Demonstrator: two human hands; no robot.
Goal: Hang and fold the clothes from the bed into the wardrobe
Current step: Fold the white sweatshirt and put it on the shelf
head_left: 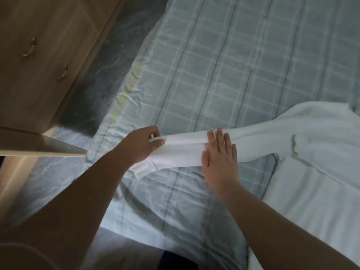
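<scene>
Lying on the bed [233, 65] is a white top [311, 162] with long sleeves. Most of it is on the right side, spread flat on the checked blue and grey sheet. One sleeve [185, 151] stretches out straight to the left, across the bed.

The left hand [138, 145] holds the sleeve near its end. Its grip is closed. The fingers curl over the top edge of the sleeve, and the thumb lies on the cloth just under them. The cuff [142, 170] sticks out below this hand and lies on the sheet.

The right hand [220, 162] is flat on the middle of the same sleeve. Its fingers are straight and a little apart, pointing away from the person. It holds nothing, so its grip is wide. The palm only presses the cloth down onto the bed. The two hands are near each other, with a short bit of sleeve between them.

The top has a small green-grey mark [294, 147] on its chest part, close to where the sleeve starts.

At the top left stands a brown wooden cupboard [39, 84] with two metal handles [31, 48]. A dark floor [101, 61] runs between the cupboard and the bed. A pale wooden board [39, 145] pokes in from the left edge, near the left arm.
</scene>
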